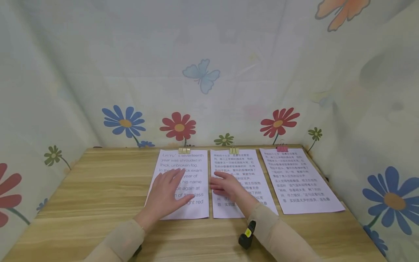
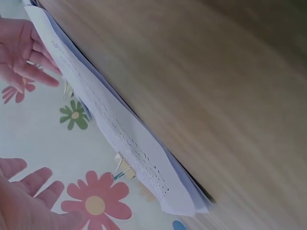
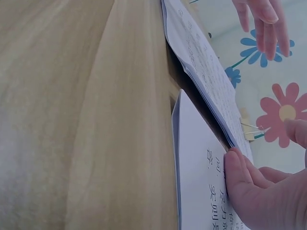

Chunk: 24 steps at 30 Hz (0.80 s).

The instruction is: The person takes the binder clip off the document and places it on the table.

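Note:
Three stacks of printed paper lie side by side, each with a binder clip at its top edge. My left hand (image 1: 166, 193) is spread above the left stack (image 1: 193, 213), printed in English, with its fingers apart and nothing in them. In the left wrist view that hand (image 2: 29, 201) shows apart from the paper. My right hand (image 1: 230, 187) is at the left edge of the middle stack (image 1: 229, 211), printed in Chinese. Seen from the right wrist, the fingers (image 3: 237, 172) lie loosely against or just over that edge; contact is unclear.
The right-hand stack (image 1: 304, 182) has a red binder clip (image 1: 282, 148); gold clips (image 1: 184, 150) sit on the other two. Everything lies on a wood-grain table (image 1: 98, 189). A flowered cloth backdrop (image 1: 157, 80) rises behind and at both sides.

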Motion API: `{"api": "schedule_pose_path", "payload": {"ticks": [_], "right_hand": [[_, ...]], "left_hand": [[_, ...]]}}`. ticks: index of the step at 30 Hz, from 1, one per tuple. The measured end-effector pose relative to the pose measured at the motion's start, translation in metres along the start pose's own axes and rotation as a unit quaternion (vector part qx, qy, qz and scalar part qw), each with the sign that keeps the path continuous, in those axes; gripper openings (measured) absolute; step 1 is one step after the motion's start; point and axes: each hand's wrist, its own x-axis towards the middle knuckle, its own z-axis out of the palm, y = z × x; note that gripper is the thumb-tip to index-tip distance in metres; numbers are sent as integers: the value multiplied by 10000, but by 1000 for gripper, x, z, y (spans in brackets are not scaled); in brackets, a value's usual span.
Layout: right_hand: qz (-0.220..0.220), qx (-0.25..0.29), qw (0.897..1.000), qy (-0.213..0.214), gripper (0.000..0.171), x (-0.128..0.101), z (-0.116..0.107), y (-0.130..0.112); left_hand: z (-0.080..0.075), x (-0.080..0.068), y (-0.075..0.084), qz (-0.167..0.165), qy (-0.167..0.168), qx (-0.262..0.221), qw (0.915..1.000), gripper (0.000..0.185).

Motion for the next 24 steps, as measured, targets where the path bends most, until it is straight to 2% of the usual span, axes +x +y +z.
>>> {"api": "schedule_pose_path", "payload": {"ticks": [8, 18, 24], "right_hand": [[248, 98, 9996, -123, 64, 6, -1, -3], [264, 171, 9993, -193, 62, 6, 3, -6], [269, 451, 9985, -183, 62, 6, 6, -5]], "left_hand": [[2, 4, 0, -115, -46, -137, 9998, 87], [3, 7, 0, -188, -20, -324, 9993, 88], [5, 7, -2, -214, -17, -315, 9993, 89]]}}
